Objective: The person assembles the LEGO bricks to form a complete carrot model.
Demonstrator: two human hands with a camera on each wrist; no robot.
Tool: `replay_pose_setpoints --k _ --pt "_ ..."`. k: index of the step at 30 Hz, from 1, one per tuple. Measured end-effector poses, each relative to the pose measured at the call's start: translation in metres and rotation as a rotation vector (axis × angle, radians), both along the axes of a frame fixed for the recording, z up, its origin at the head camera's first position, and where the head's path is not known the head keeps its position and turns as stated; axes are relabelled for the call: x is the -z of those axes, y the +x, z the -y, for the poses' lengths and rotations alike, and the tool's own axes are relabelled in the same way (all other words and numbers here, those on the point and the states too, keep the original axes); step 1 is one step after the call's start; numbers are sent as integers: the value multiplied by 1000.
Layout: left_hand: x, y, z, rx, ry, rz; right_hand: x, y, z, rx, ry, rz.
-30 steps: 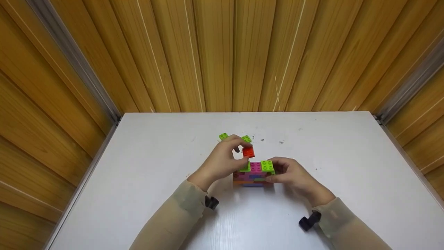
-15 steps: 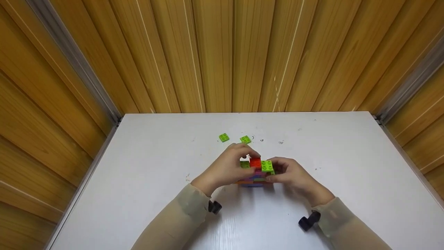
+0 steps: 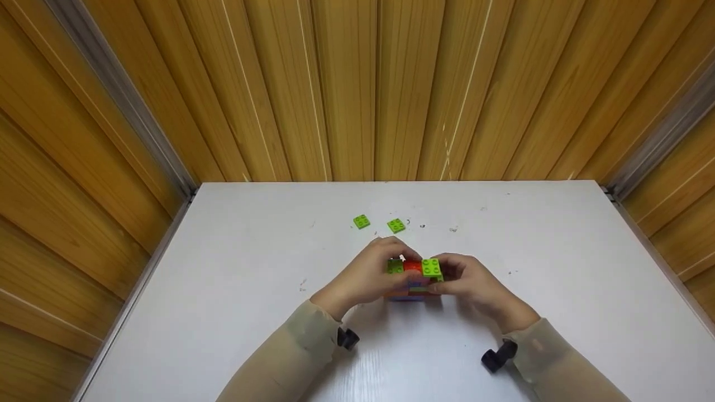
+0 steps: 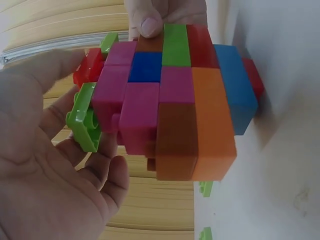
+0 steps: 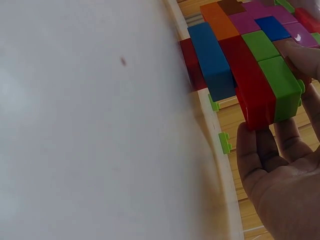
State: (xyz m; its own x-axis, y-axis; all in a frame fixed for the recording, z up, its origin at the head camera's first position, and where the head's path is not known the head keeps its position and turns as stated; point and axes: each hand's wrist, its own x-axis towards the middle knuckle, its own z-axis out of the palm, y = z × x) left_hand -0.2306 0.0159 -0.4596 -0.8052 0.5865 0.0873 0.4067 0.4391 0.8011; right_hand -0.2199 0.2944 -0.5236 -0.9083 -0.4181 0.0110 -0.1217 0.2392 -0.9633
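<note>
A many-coloured stack of toy building bricks (image 4: pixel 215 130) stands upright on the table, its lowest red brick underneath a blue one. On top sits a red brick (image 3: pixel 412 266), pinched between the thumb and fingers of my left hand (image 3: pixel 368 273). Flat light-green bricks lie either side of it: the left green brick (image 4: pixel 85 117) is partly behind the left hand in the head view, and the right green brick (image 3: pixel 430 267) shows fully. My right hand (image 3: pixel 477 285) grips the stack's right end, thumb on the near face and fingers behind.
Two loose light-green bricks, one at the left (image 3: pixel 361 221) and one at the right (image 3: pixel 396 225), lie on the white table (image 3: pixel 251 251) beyond the stack. A wood-patterned wall (image 3: pixel 346 89) rises behind the table's far edge.
My left hand has brought the red brick right and down from above the stack onto its top, between the green bricks, over a pink one. The right hand has stayed in place.
</note>
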Motion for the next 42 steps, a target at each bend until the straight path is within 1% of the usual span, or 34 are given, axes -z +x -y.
replay_pose_setpoints --k 6,10,15,22,29,32,37,42 --pt "4 0 0 -60 32 32 0 -1 1 2 11 3" --pt "7 0 -1 -74 51 53 0 -1 1 -10 -4 6" --pt "10 -2 -3 -87 98 87 0 -1 1 -16 -22 -6" --pt "13 -3 -5 -86 129 162 2 -1 2 -19 -48 5" --pt "16 -4 -5 -78 158 227 3 -1 2 -9 -34 3" --pt "18 -4 -3 -78 175 241 3 -1 3 -10 -29 3" --pt "21 -5 -3 -71 191 246 4 -1 3 -13 -23 -7" --pt "19 -9 -5 -61 189 260 3 -1 1 -11 -24 -17"
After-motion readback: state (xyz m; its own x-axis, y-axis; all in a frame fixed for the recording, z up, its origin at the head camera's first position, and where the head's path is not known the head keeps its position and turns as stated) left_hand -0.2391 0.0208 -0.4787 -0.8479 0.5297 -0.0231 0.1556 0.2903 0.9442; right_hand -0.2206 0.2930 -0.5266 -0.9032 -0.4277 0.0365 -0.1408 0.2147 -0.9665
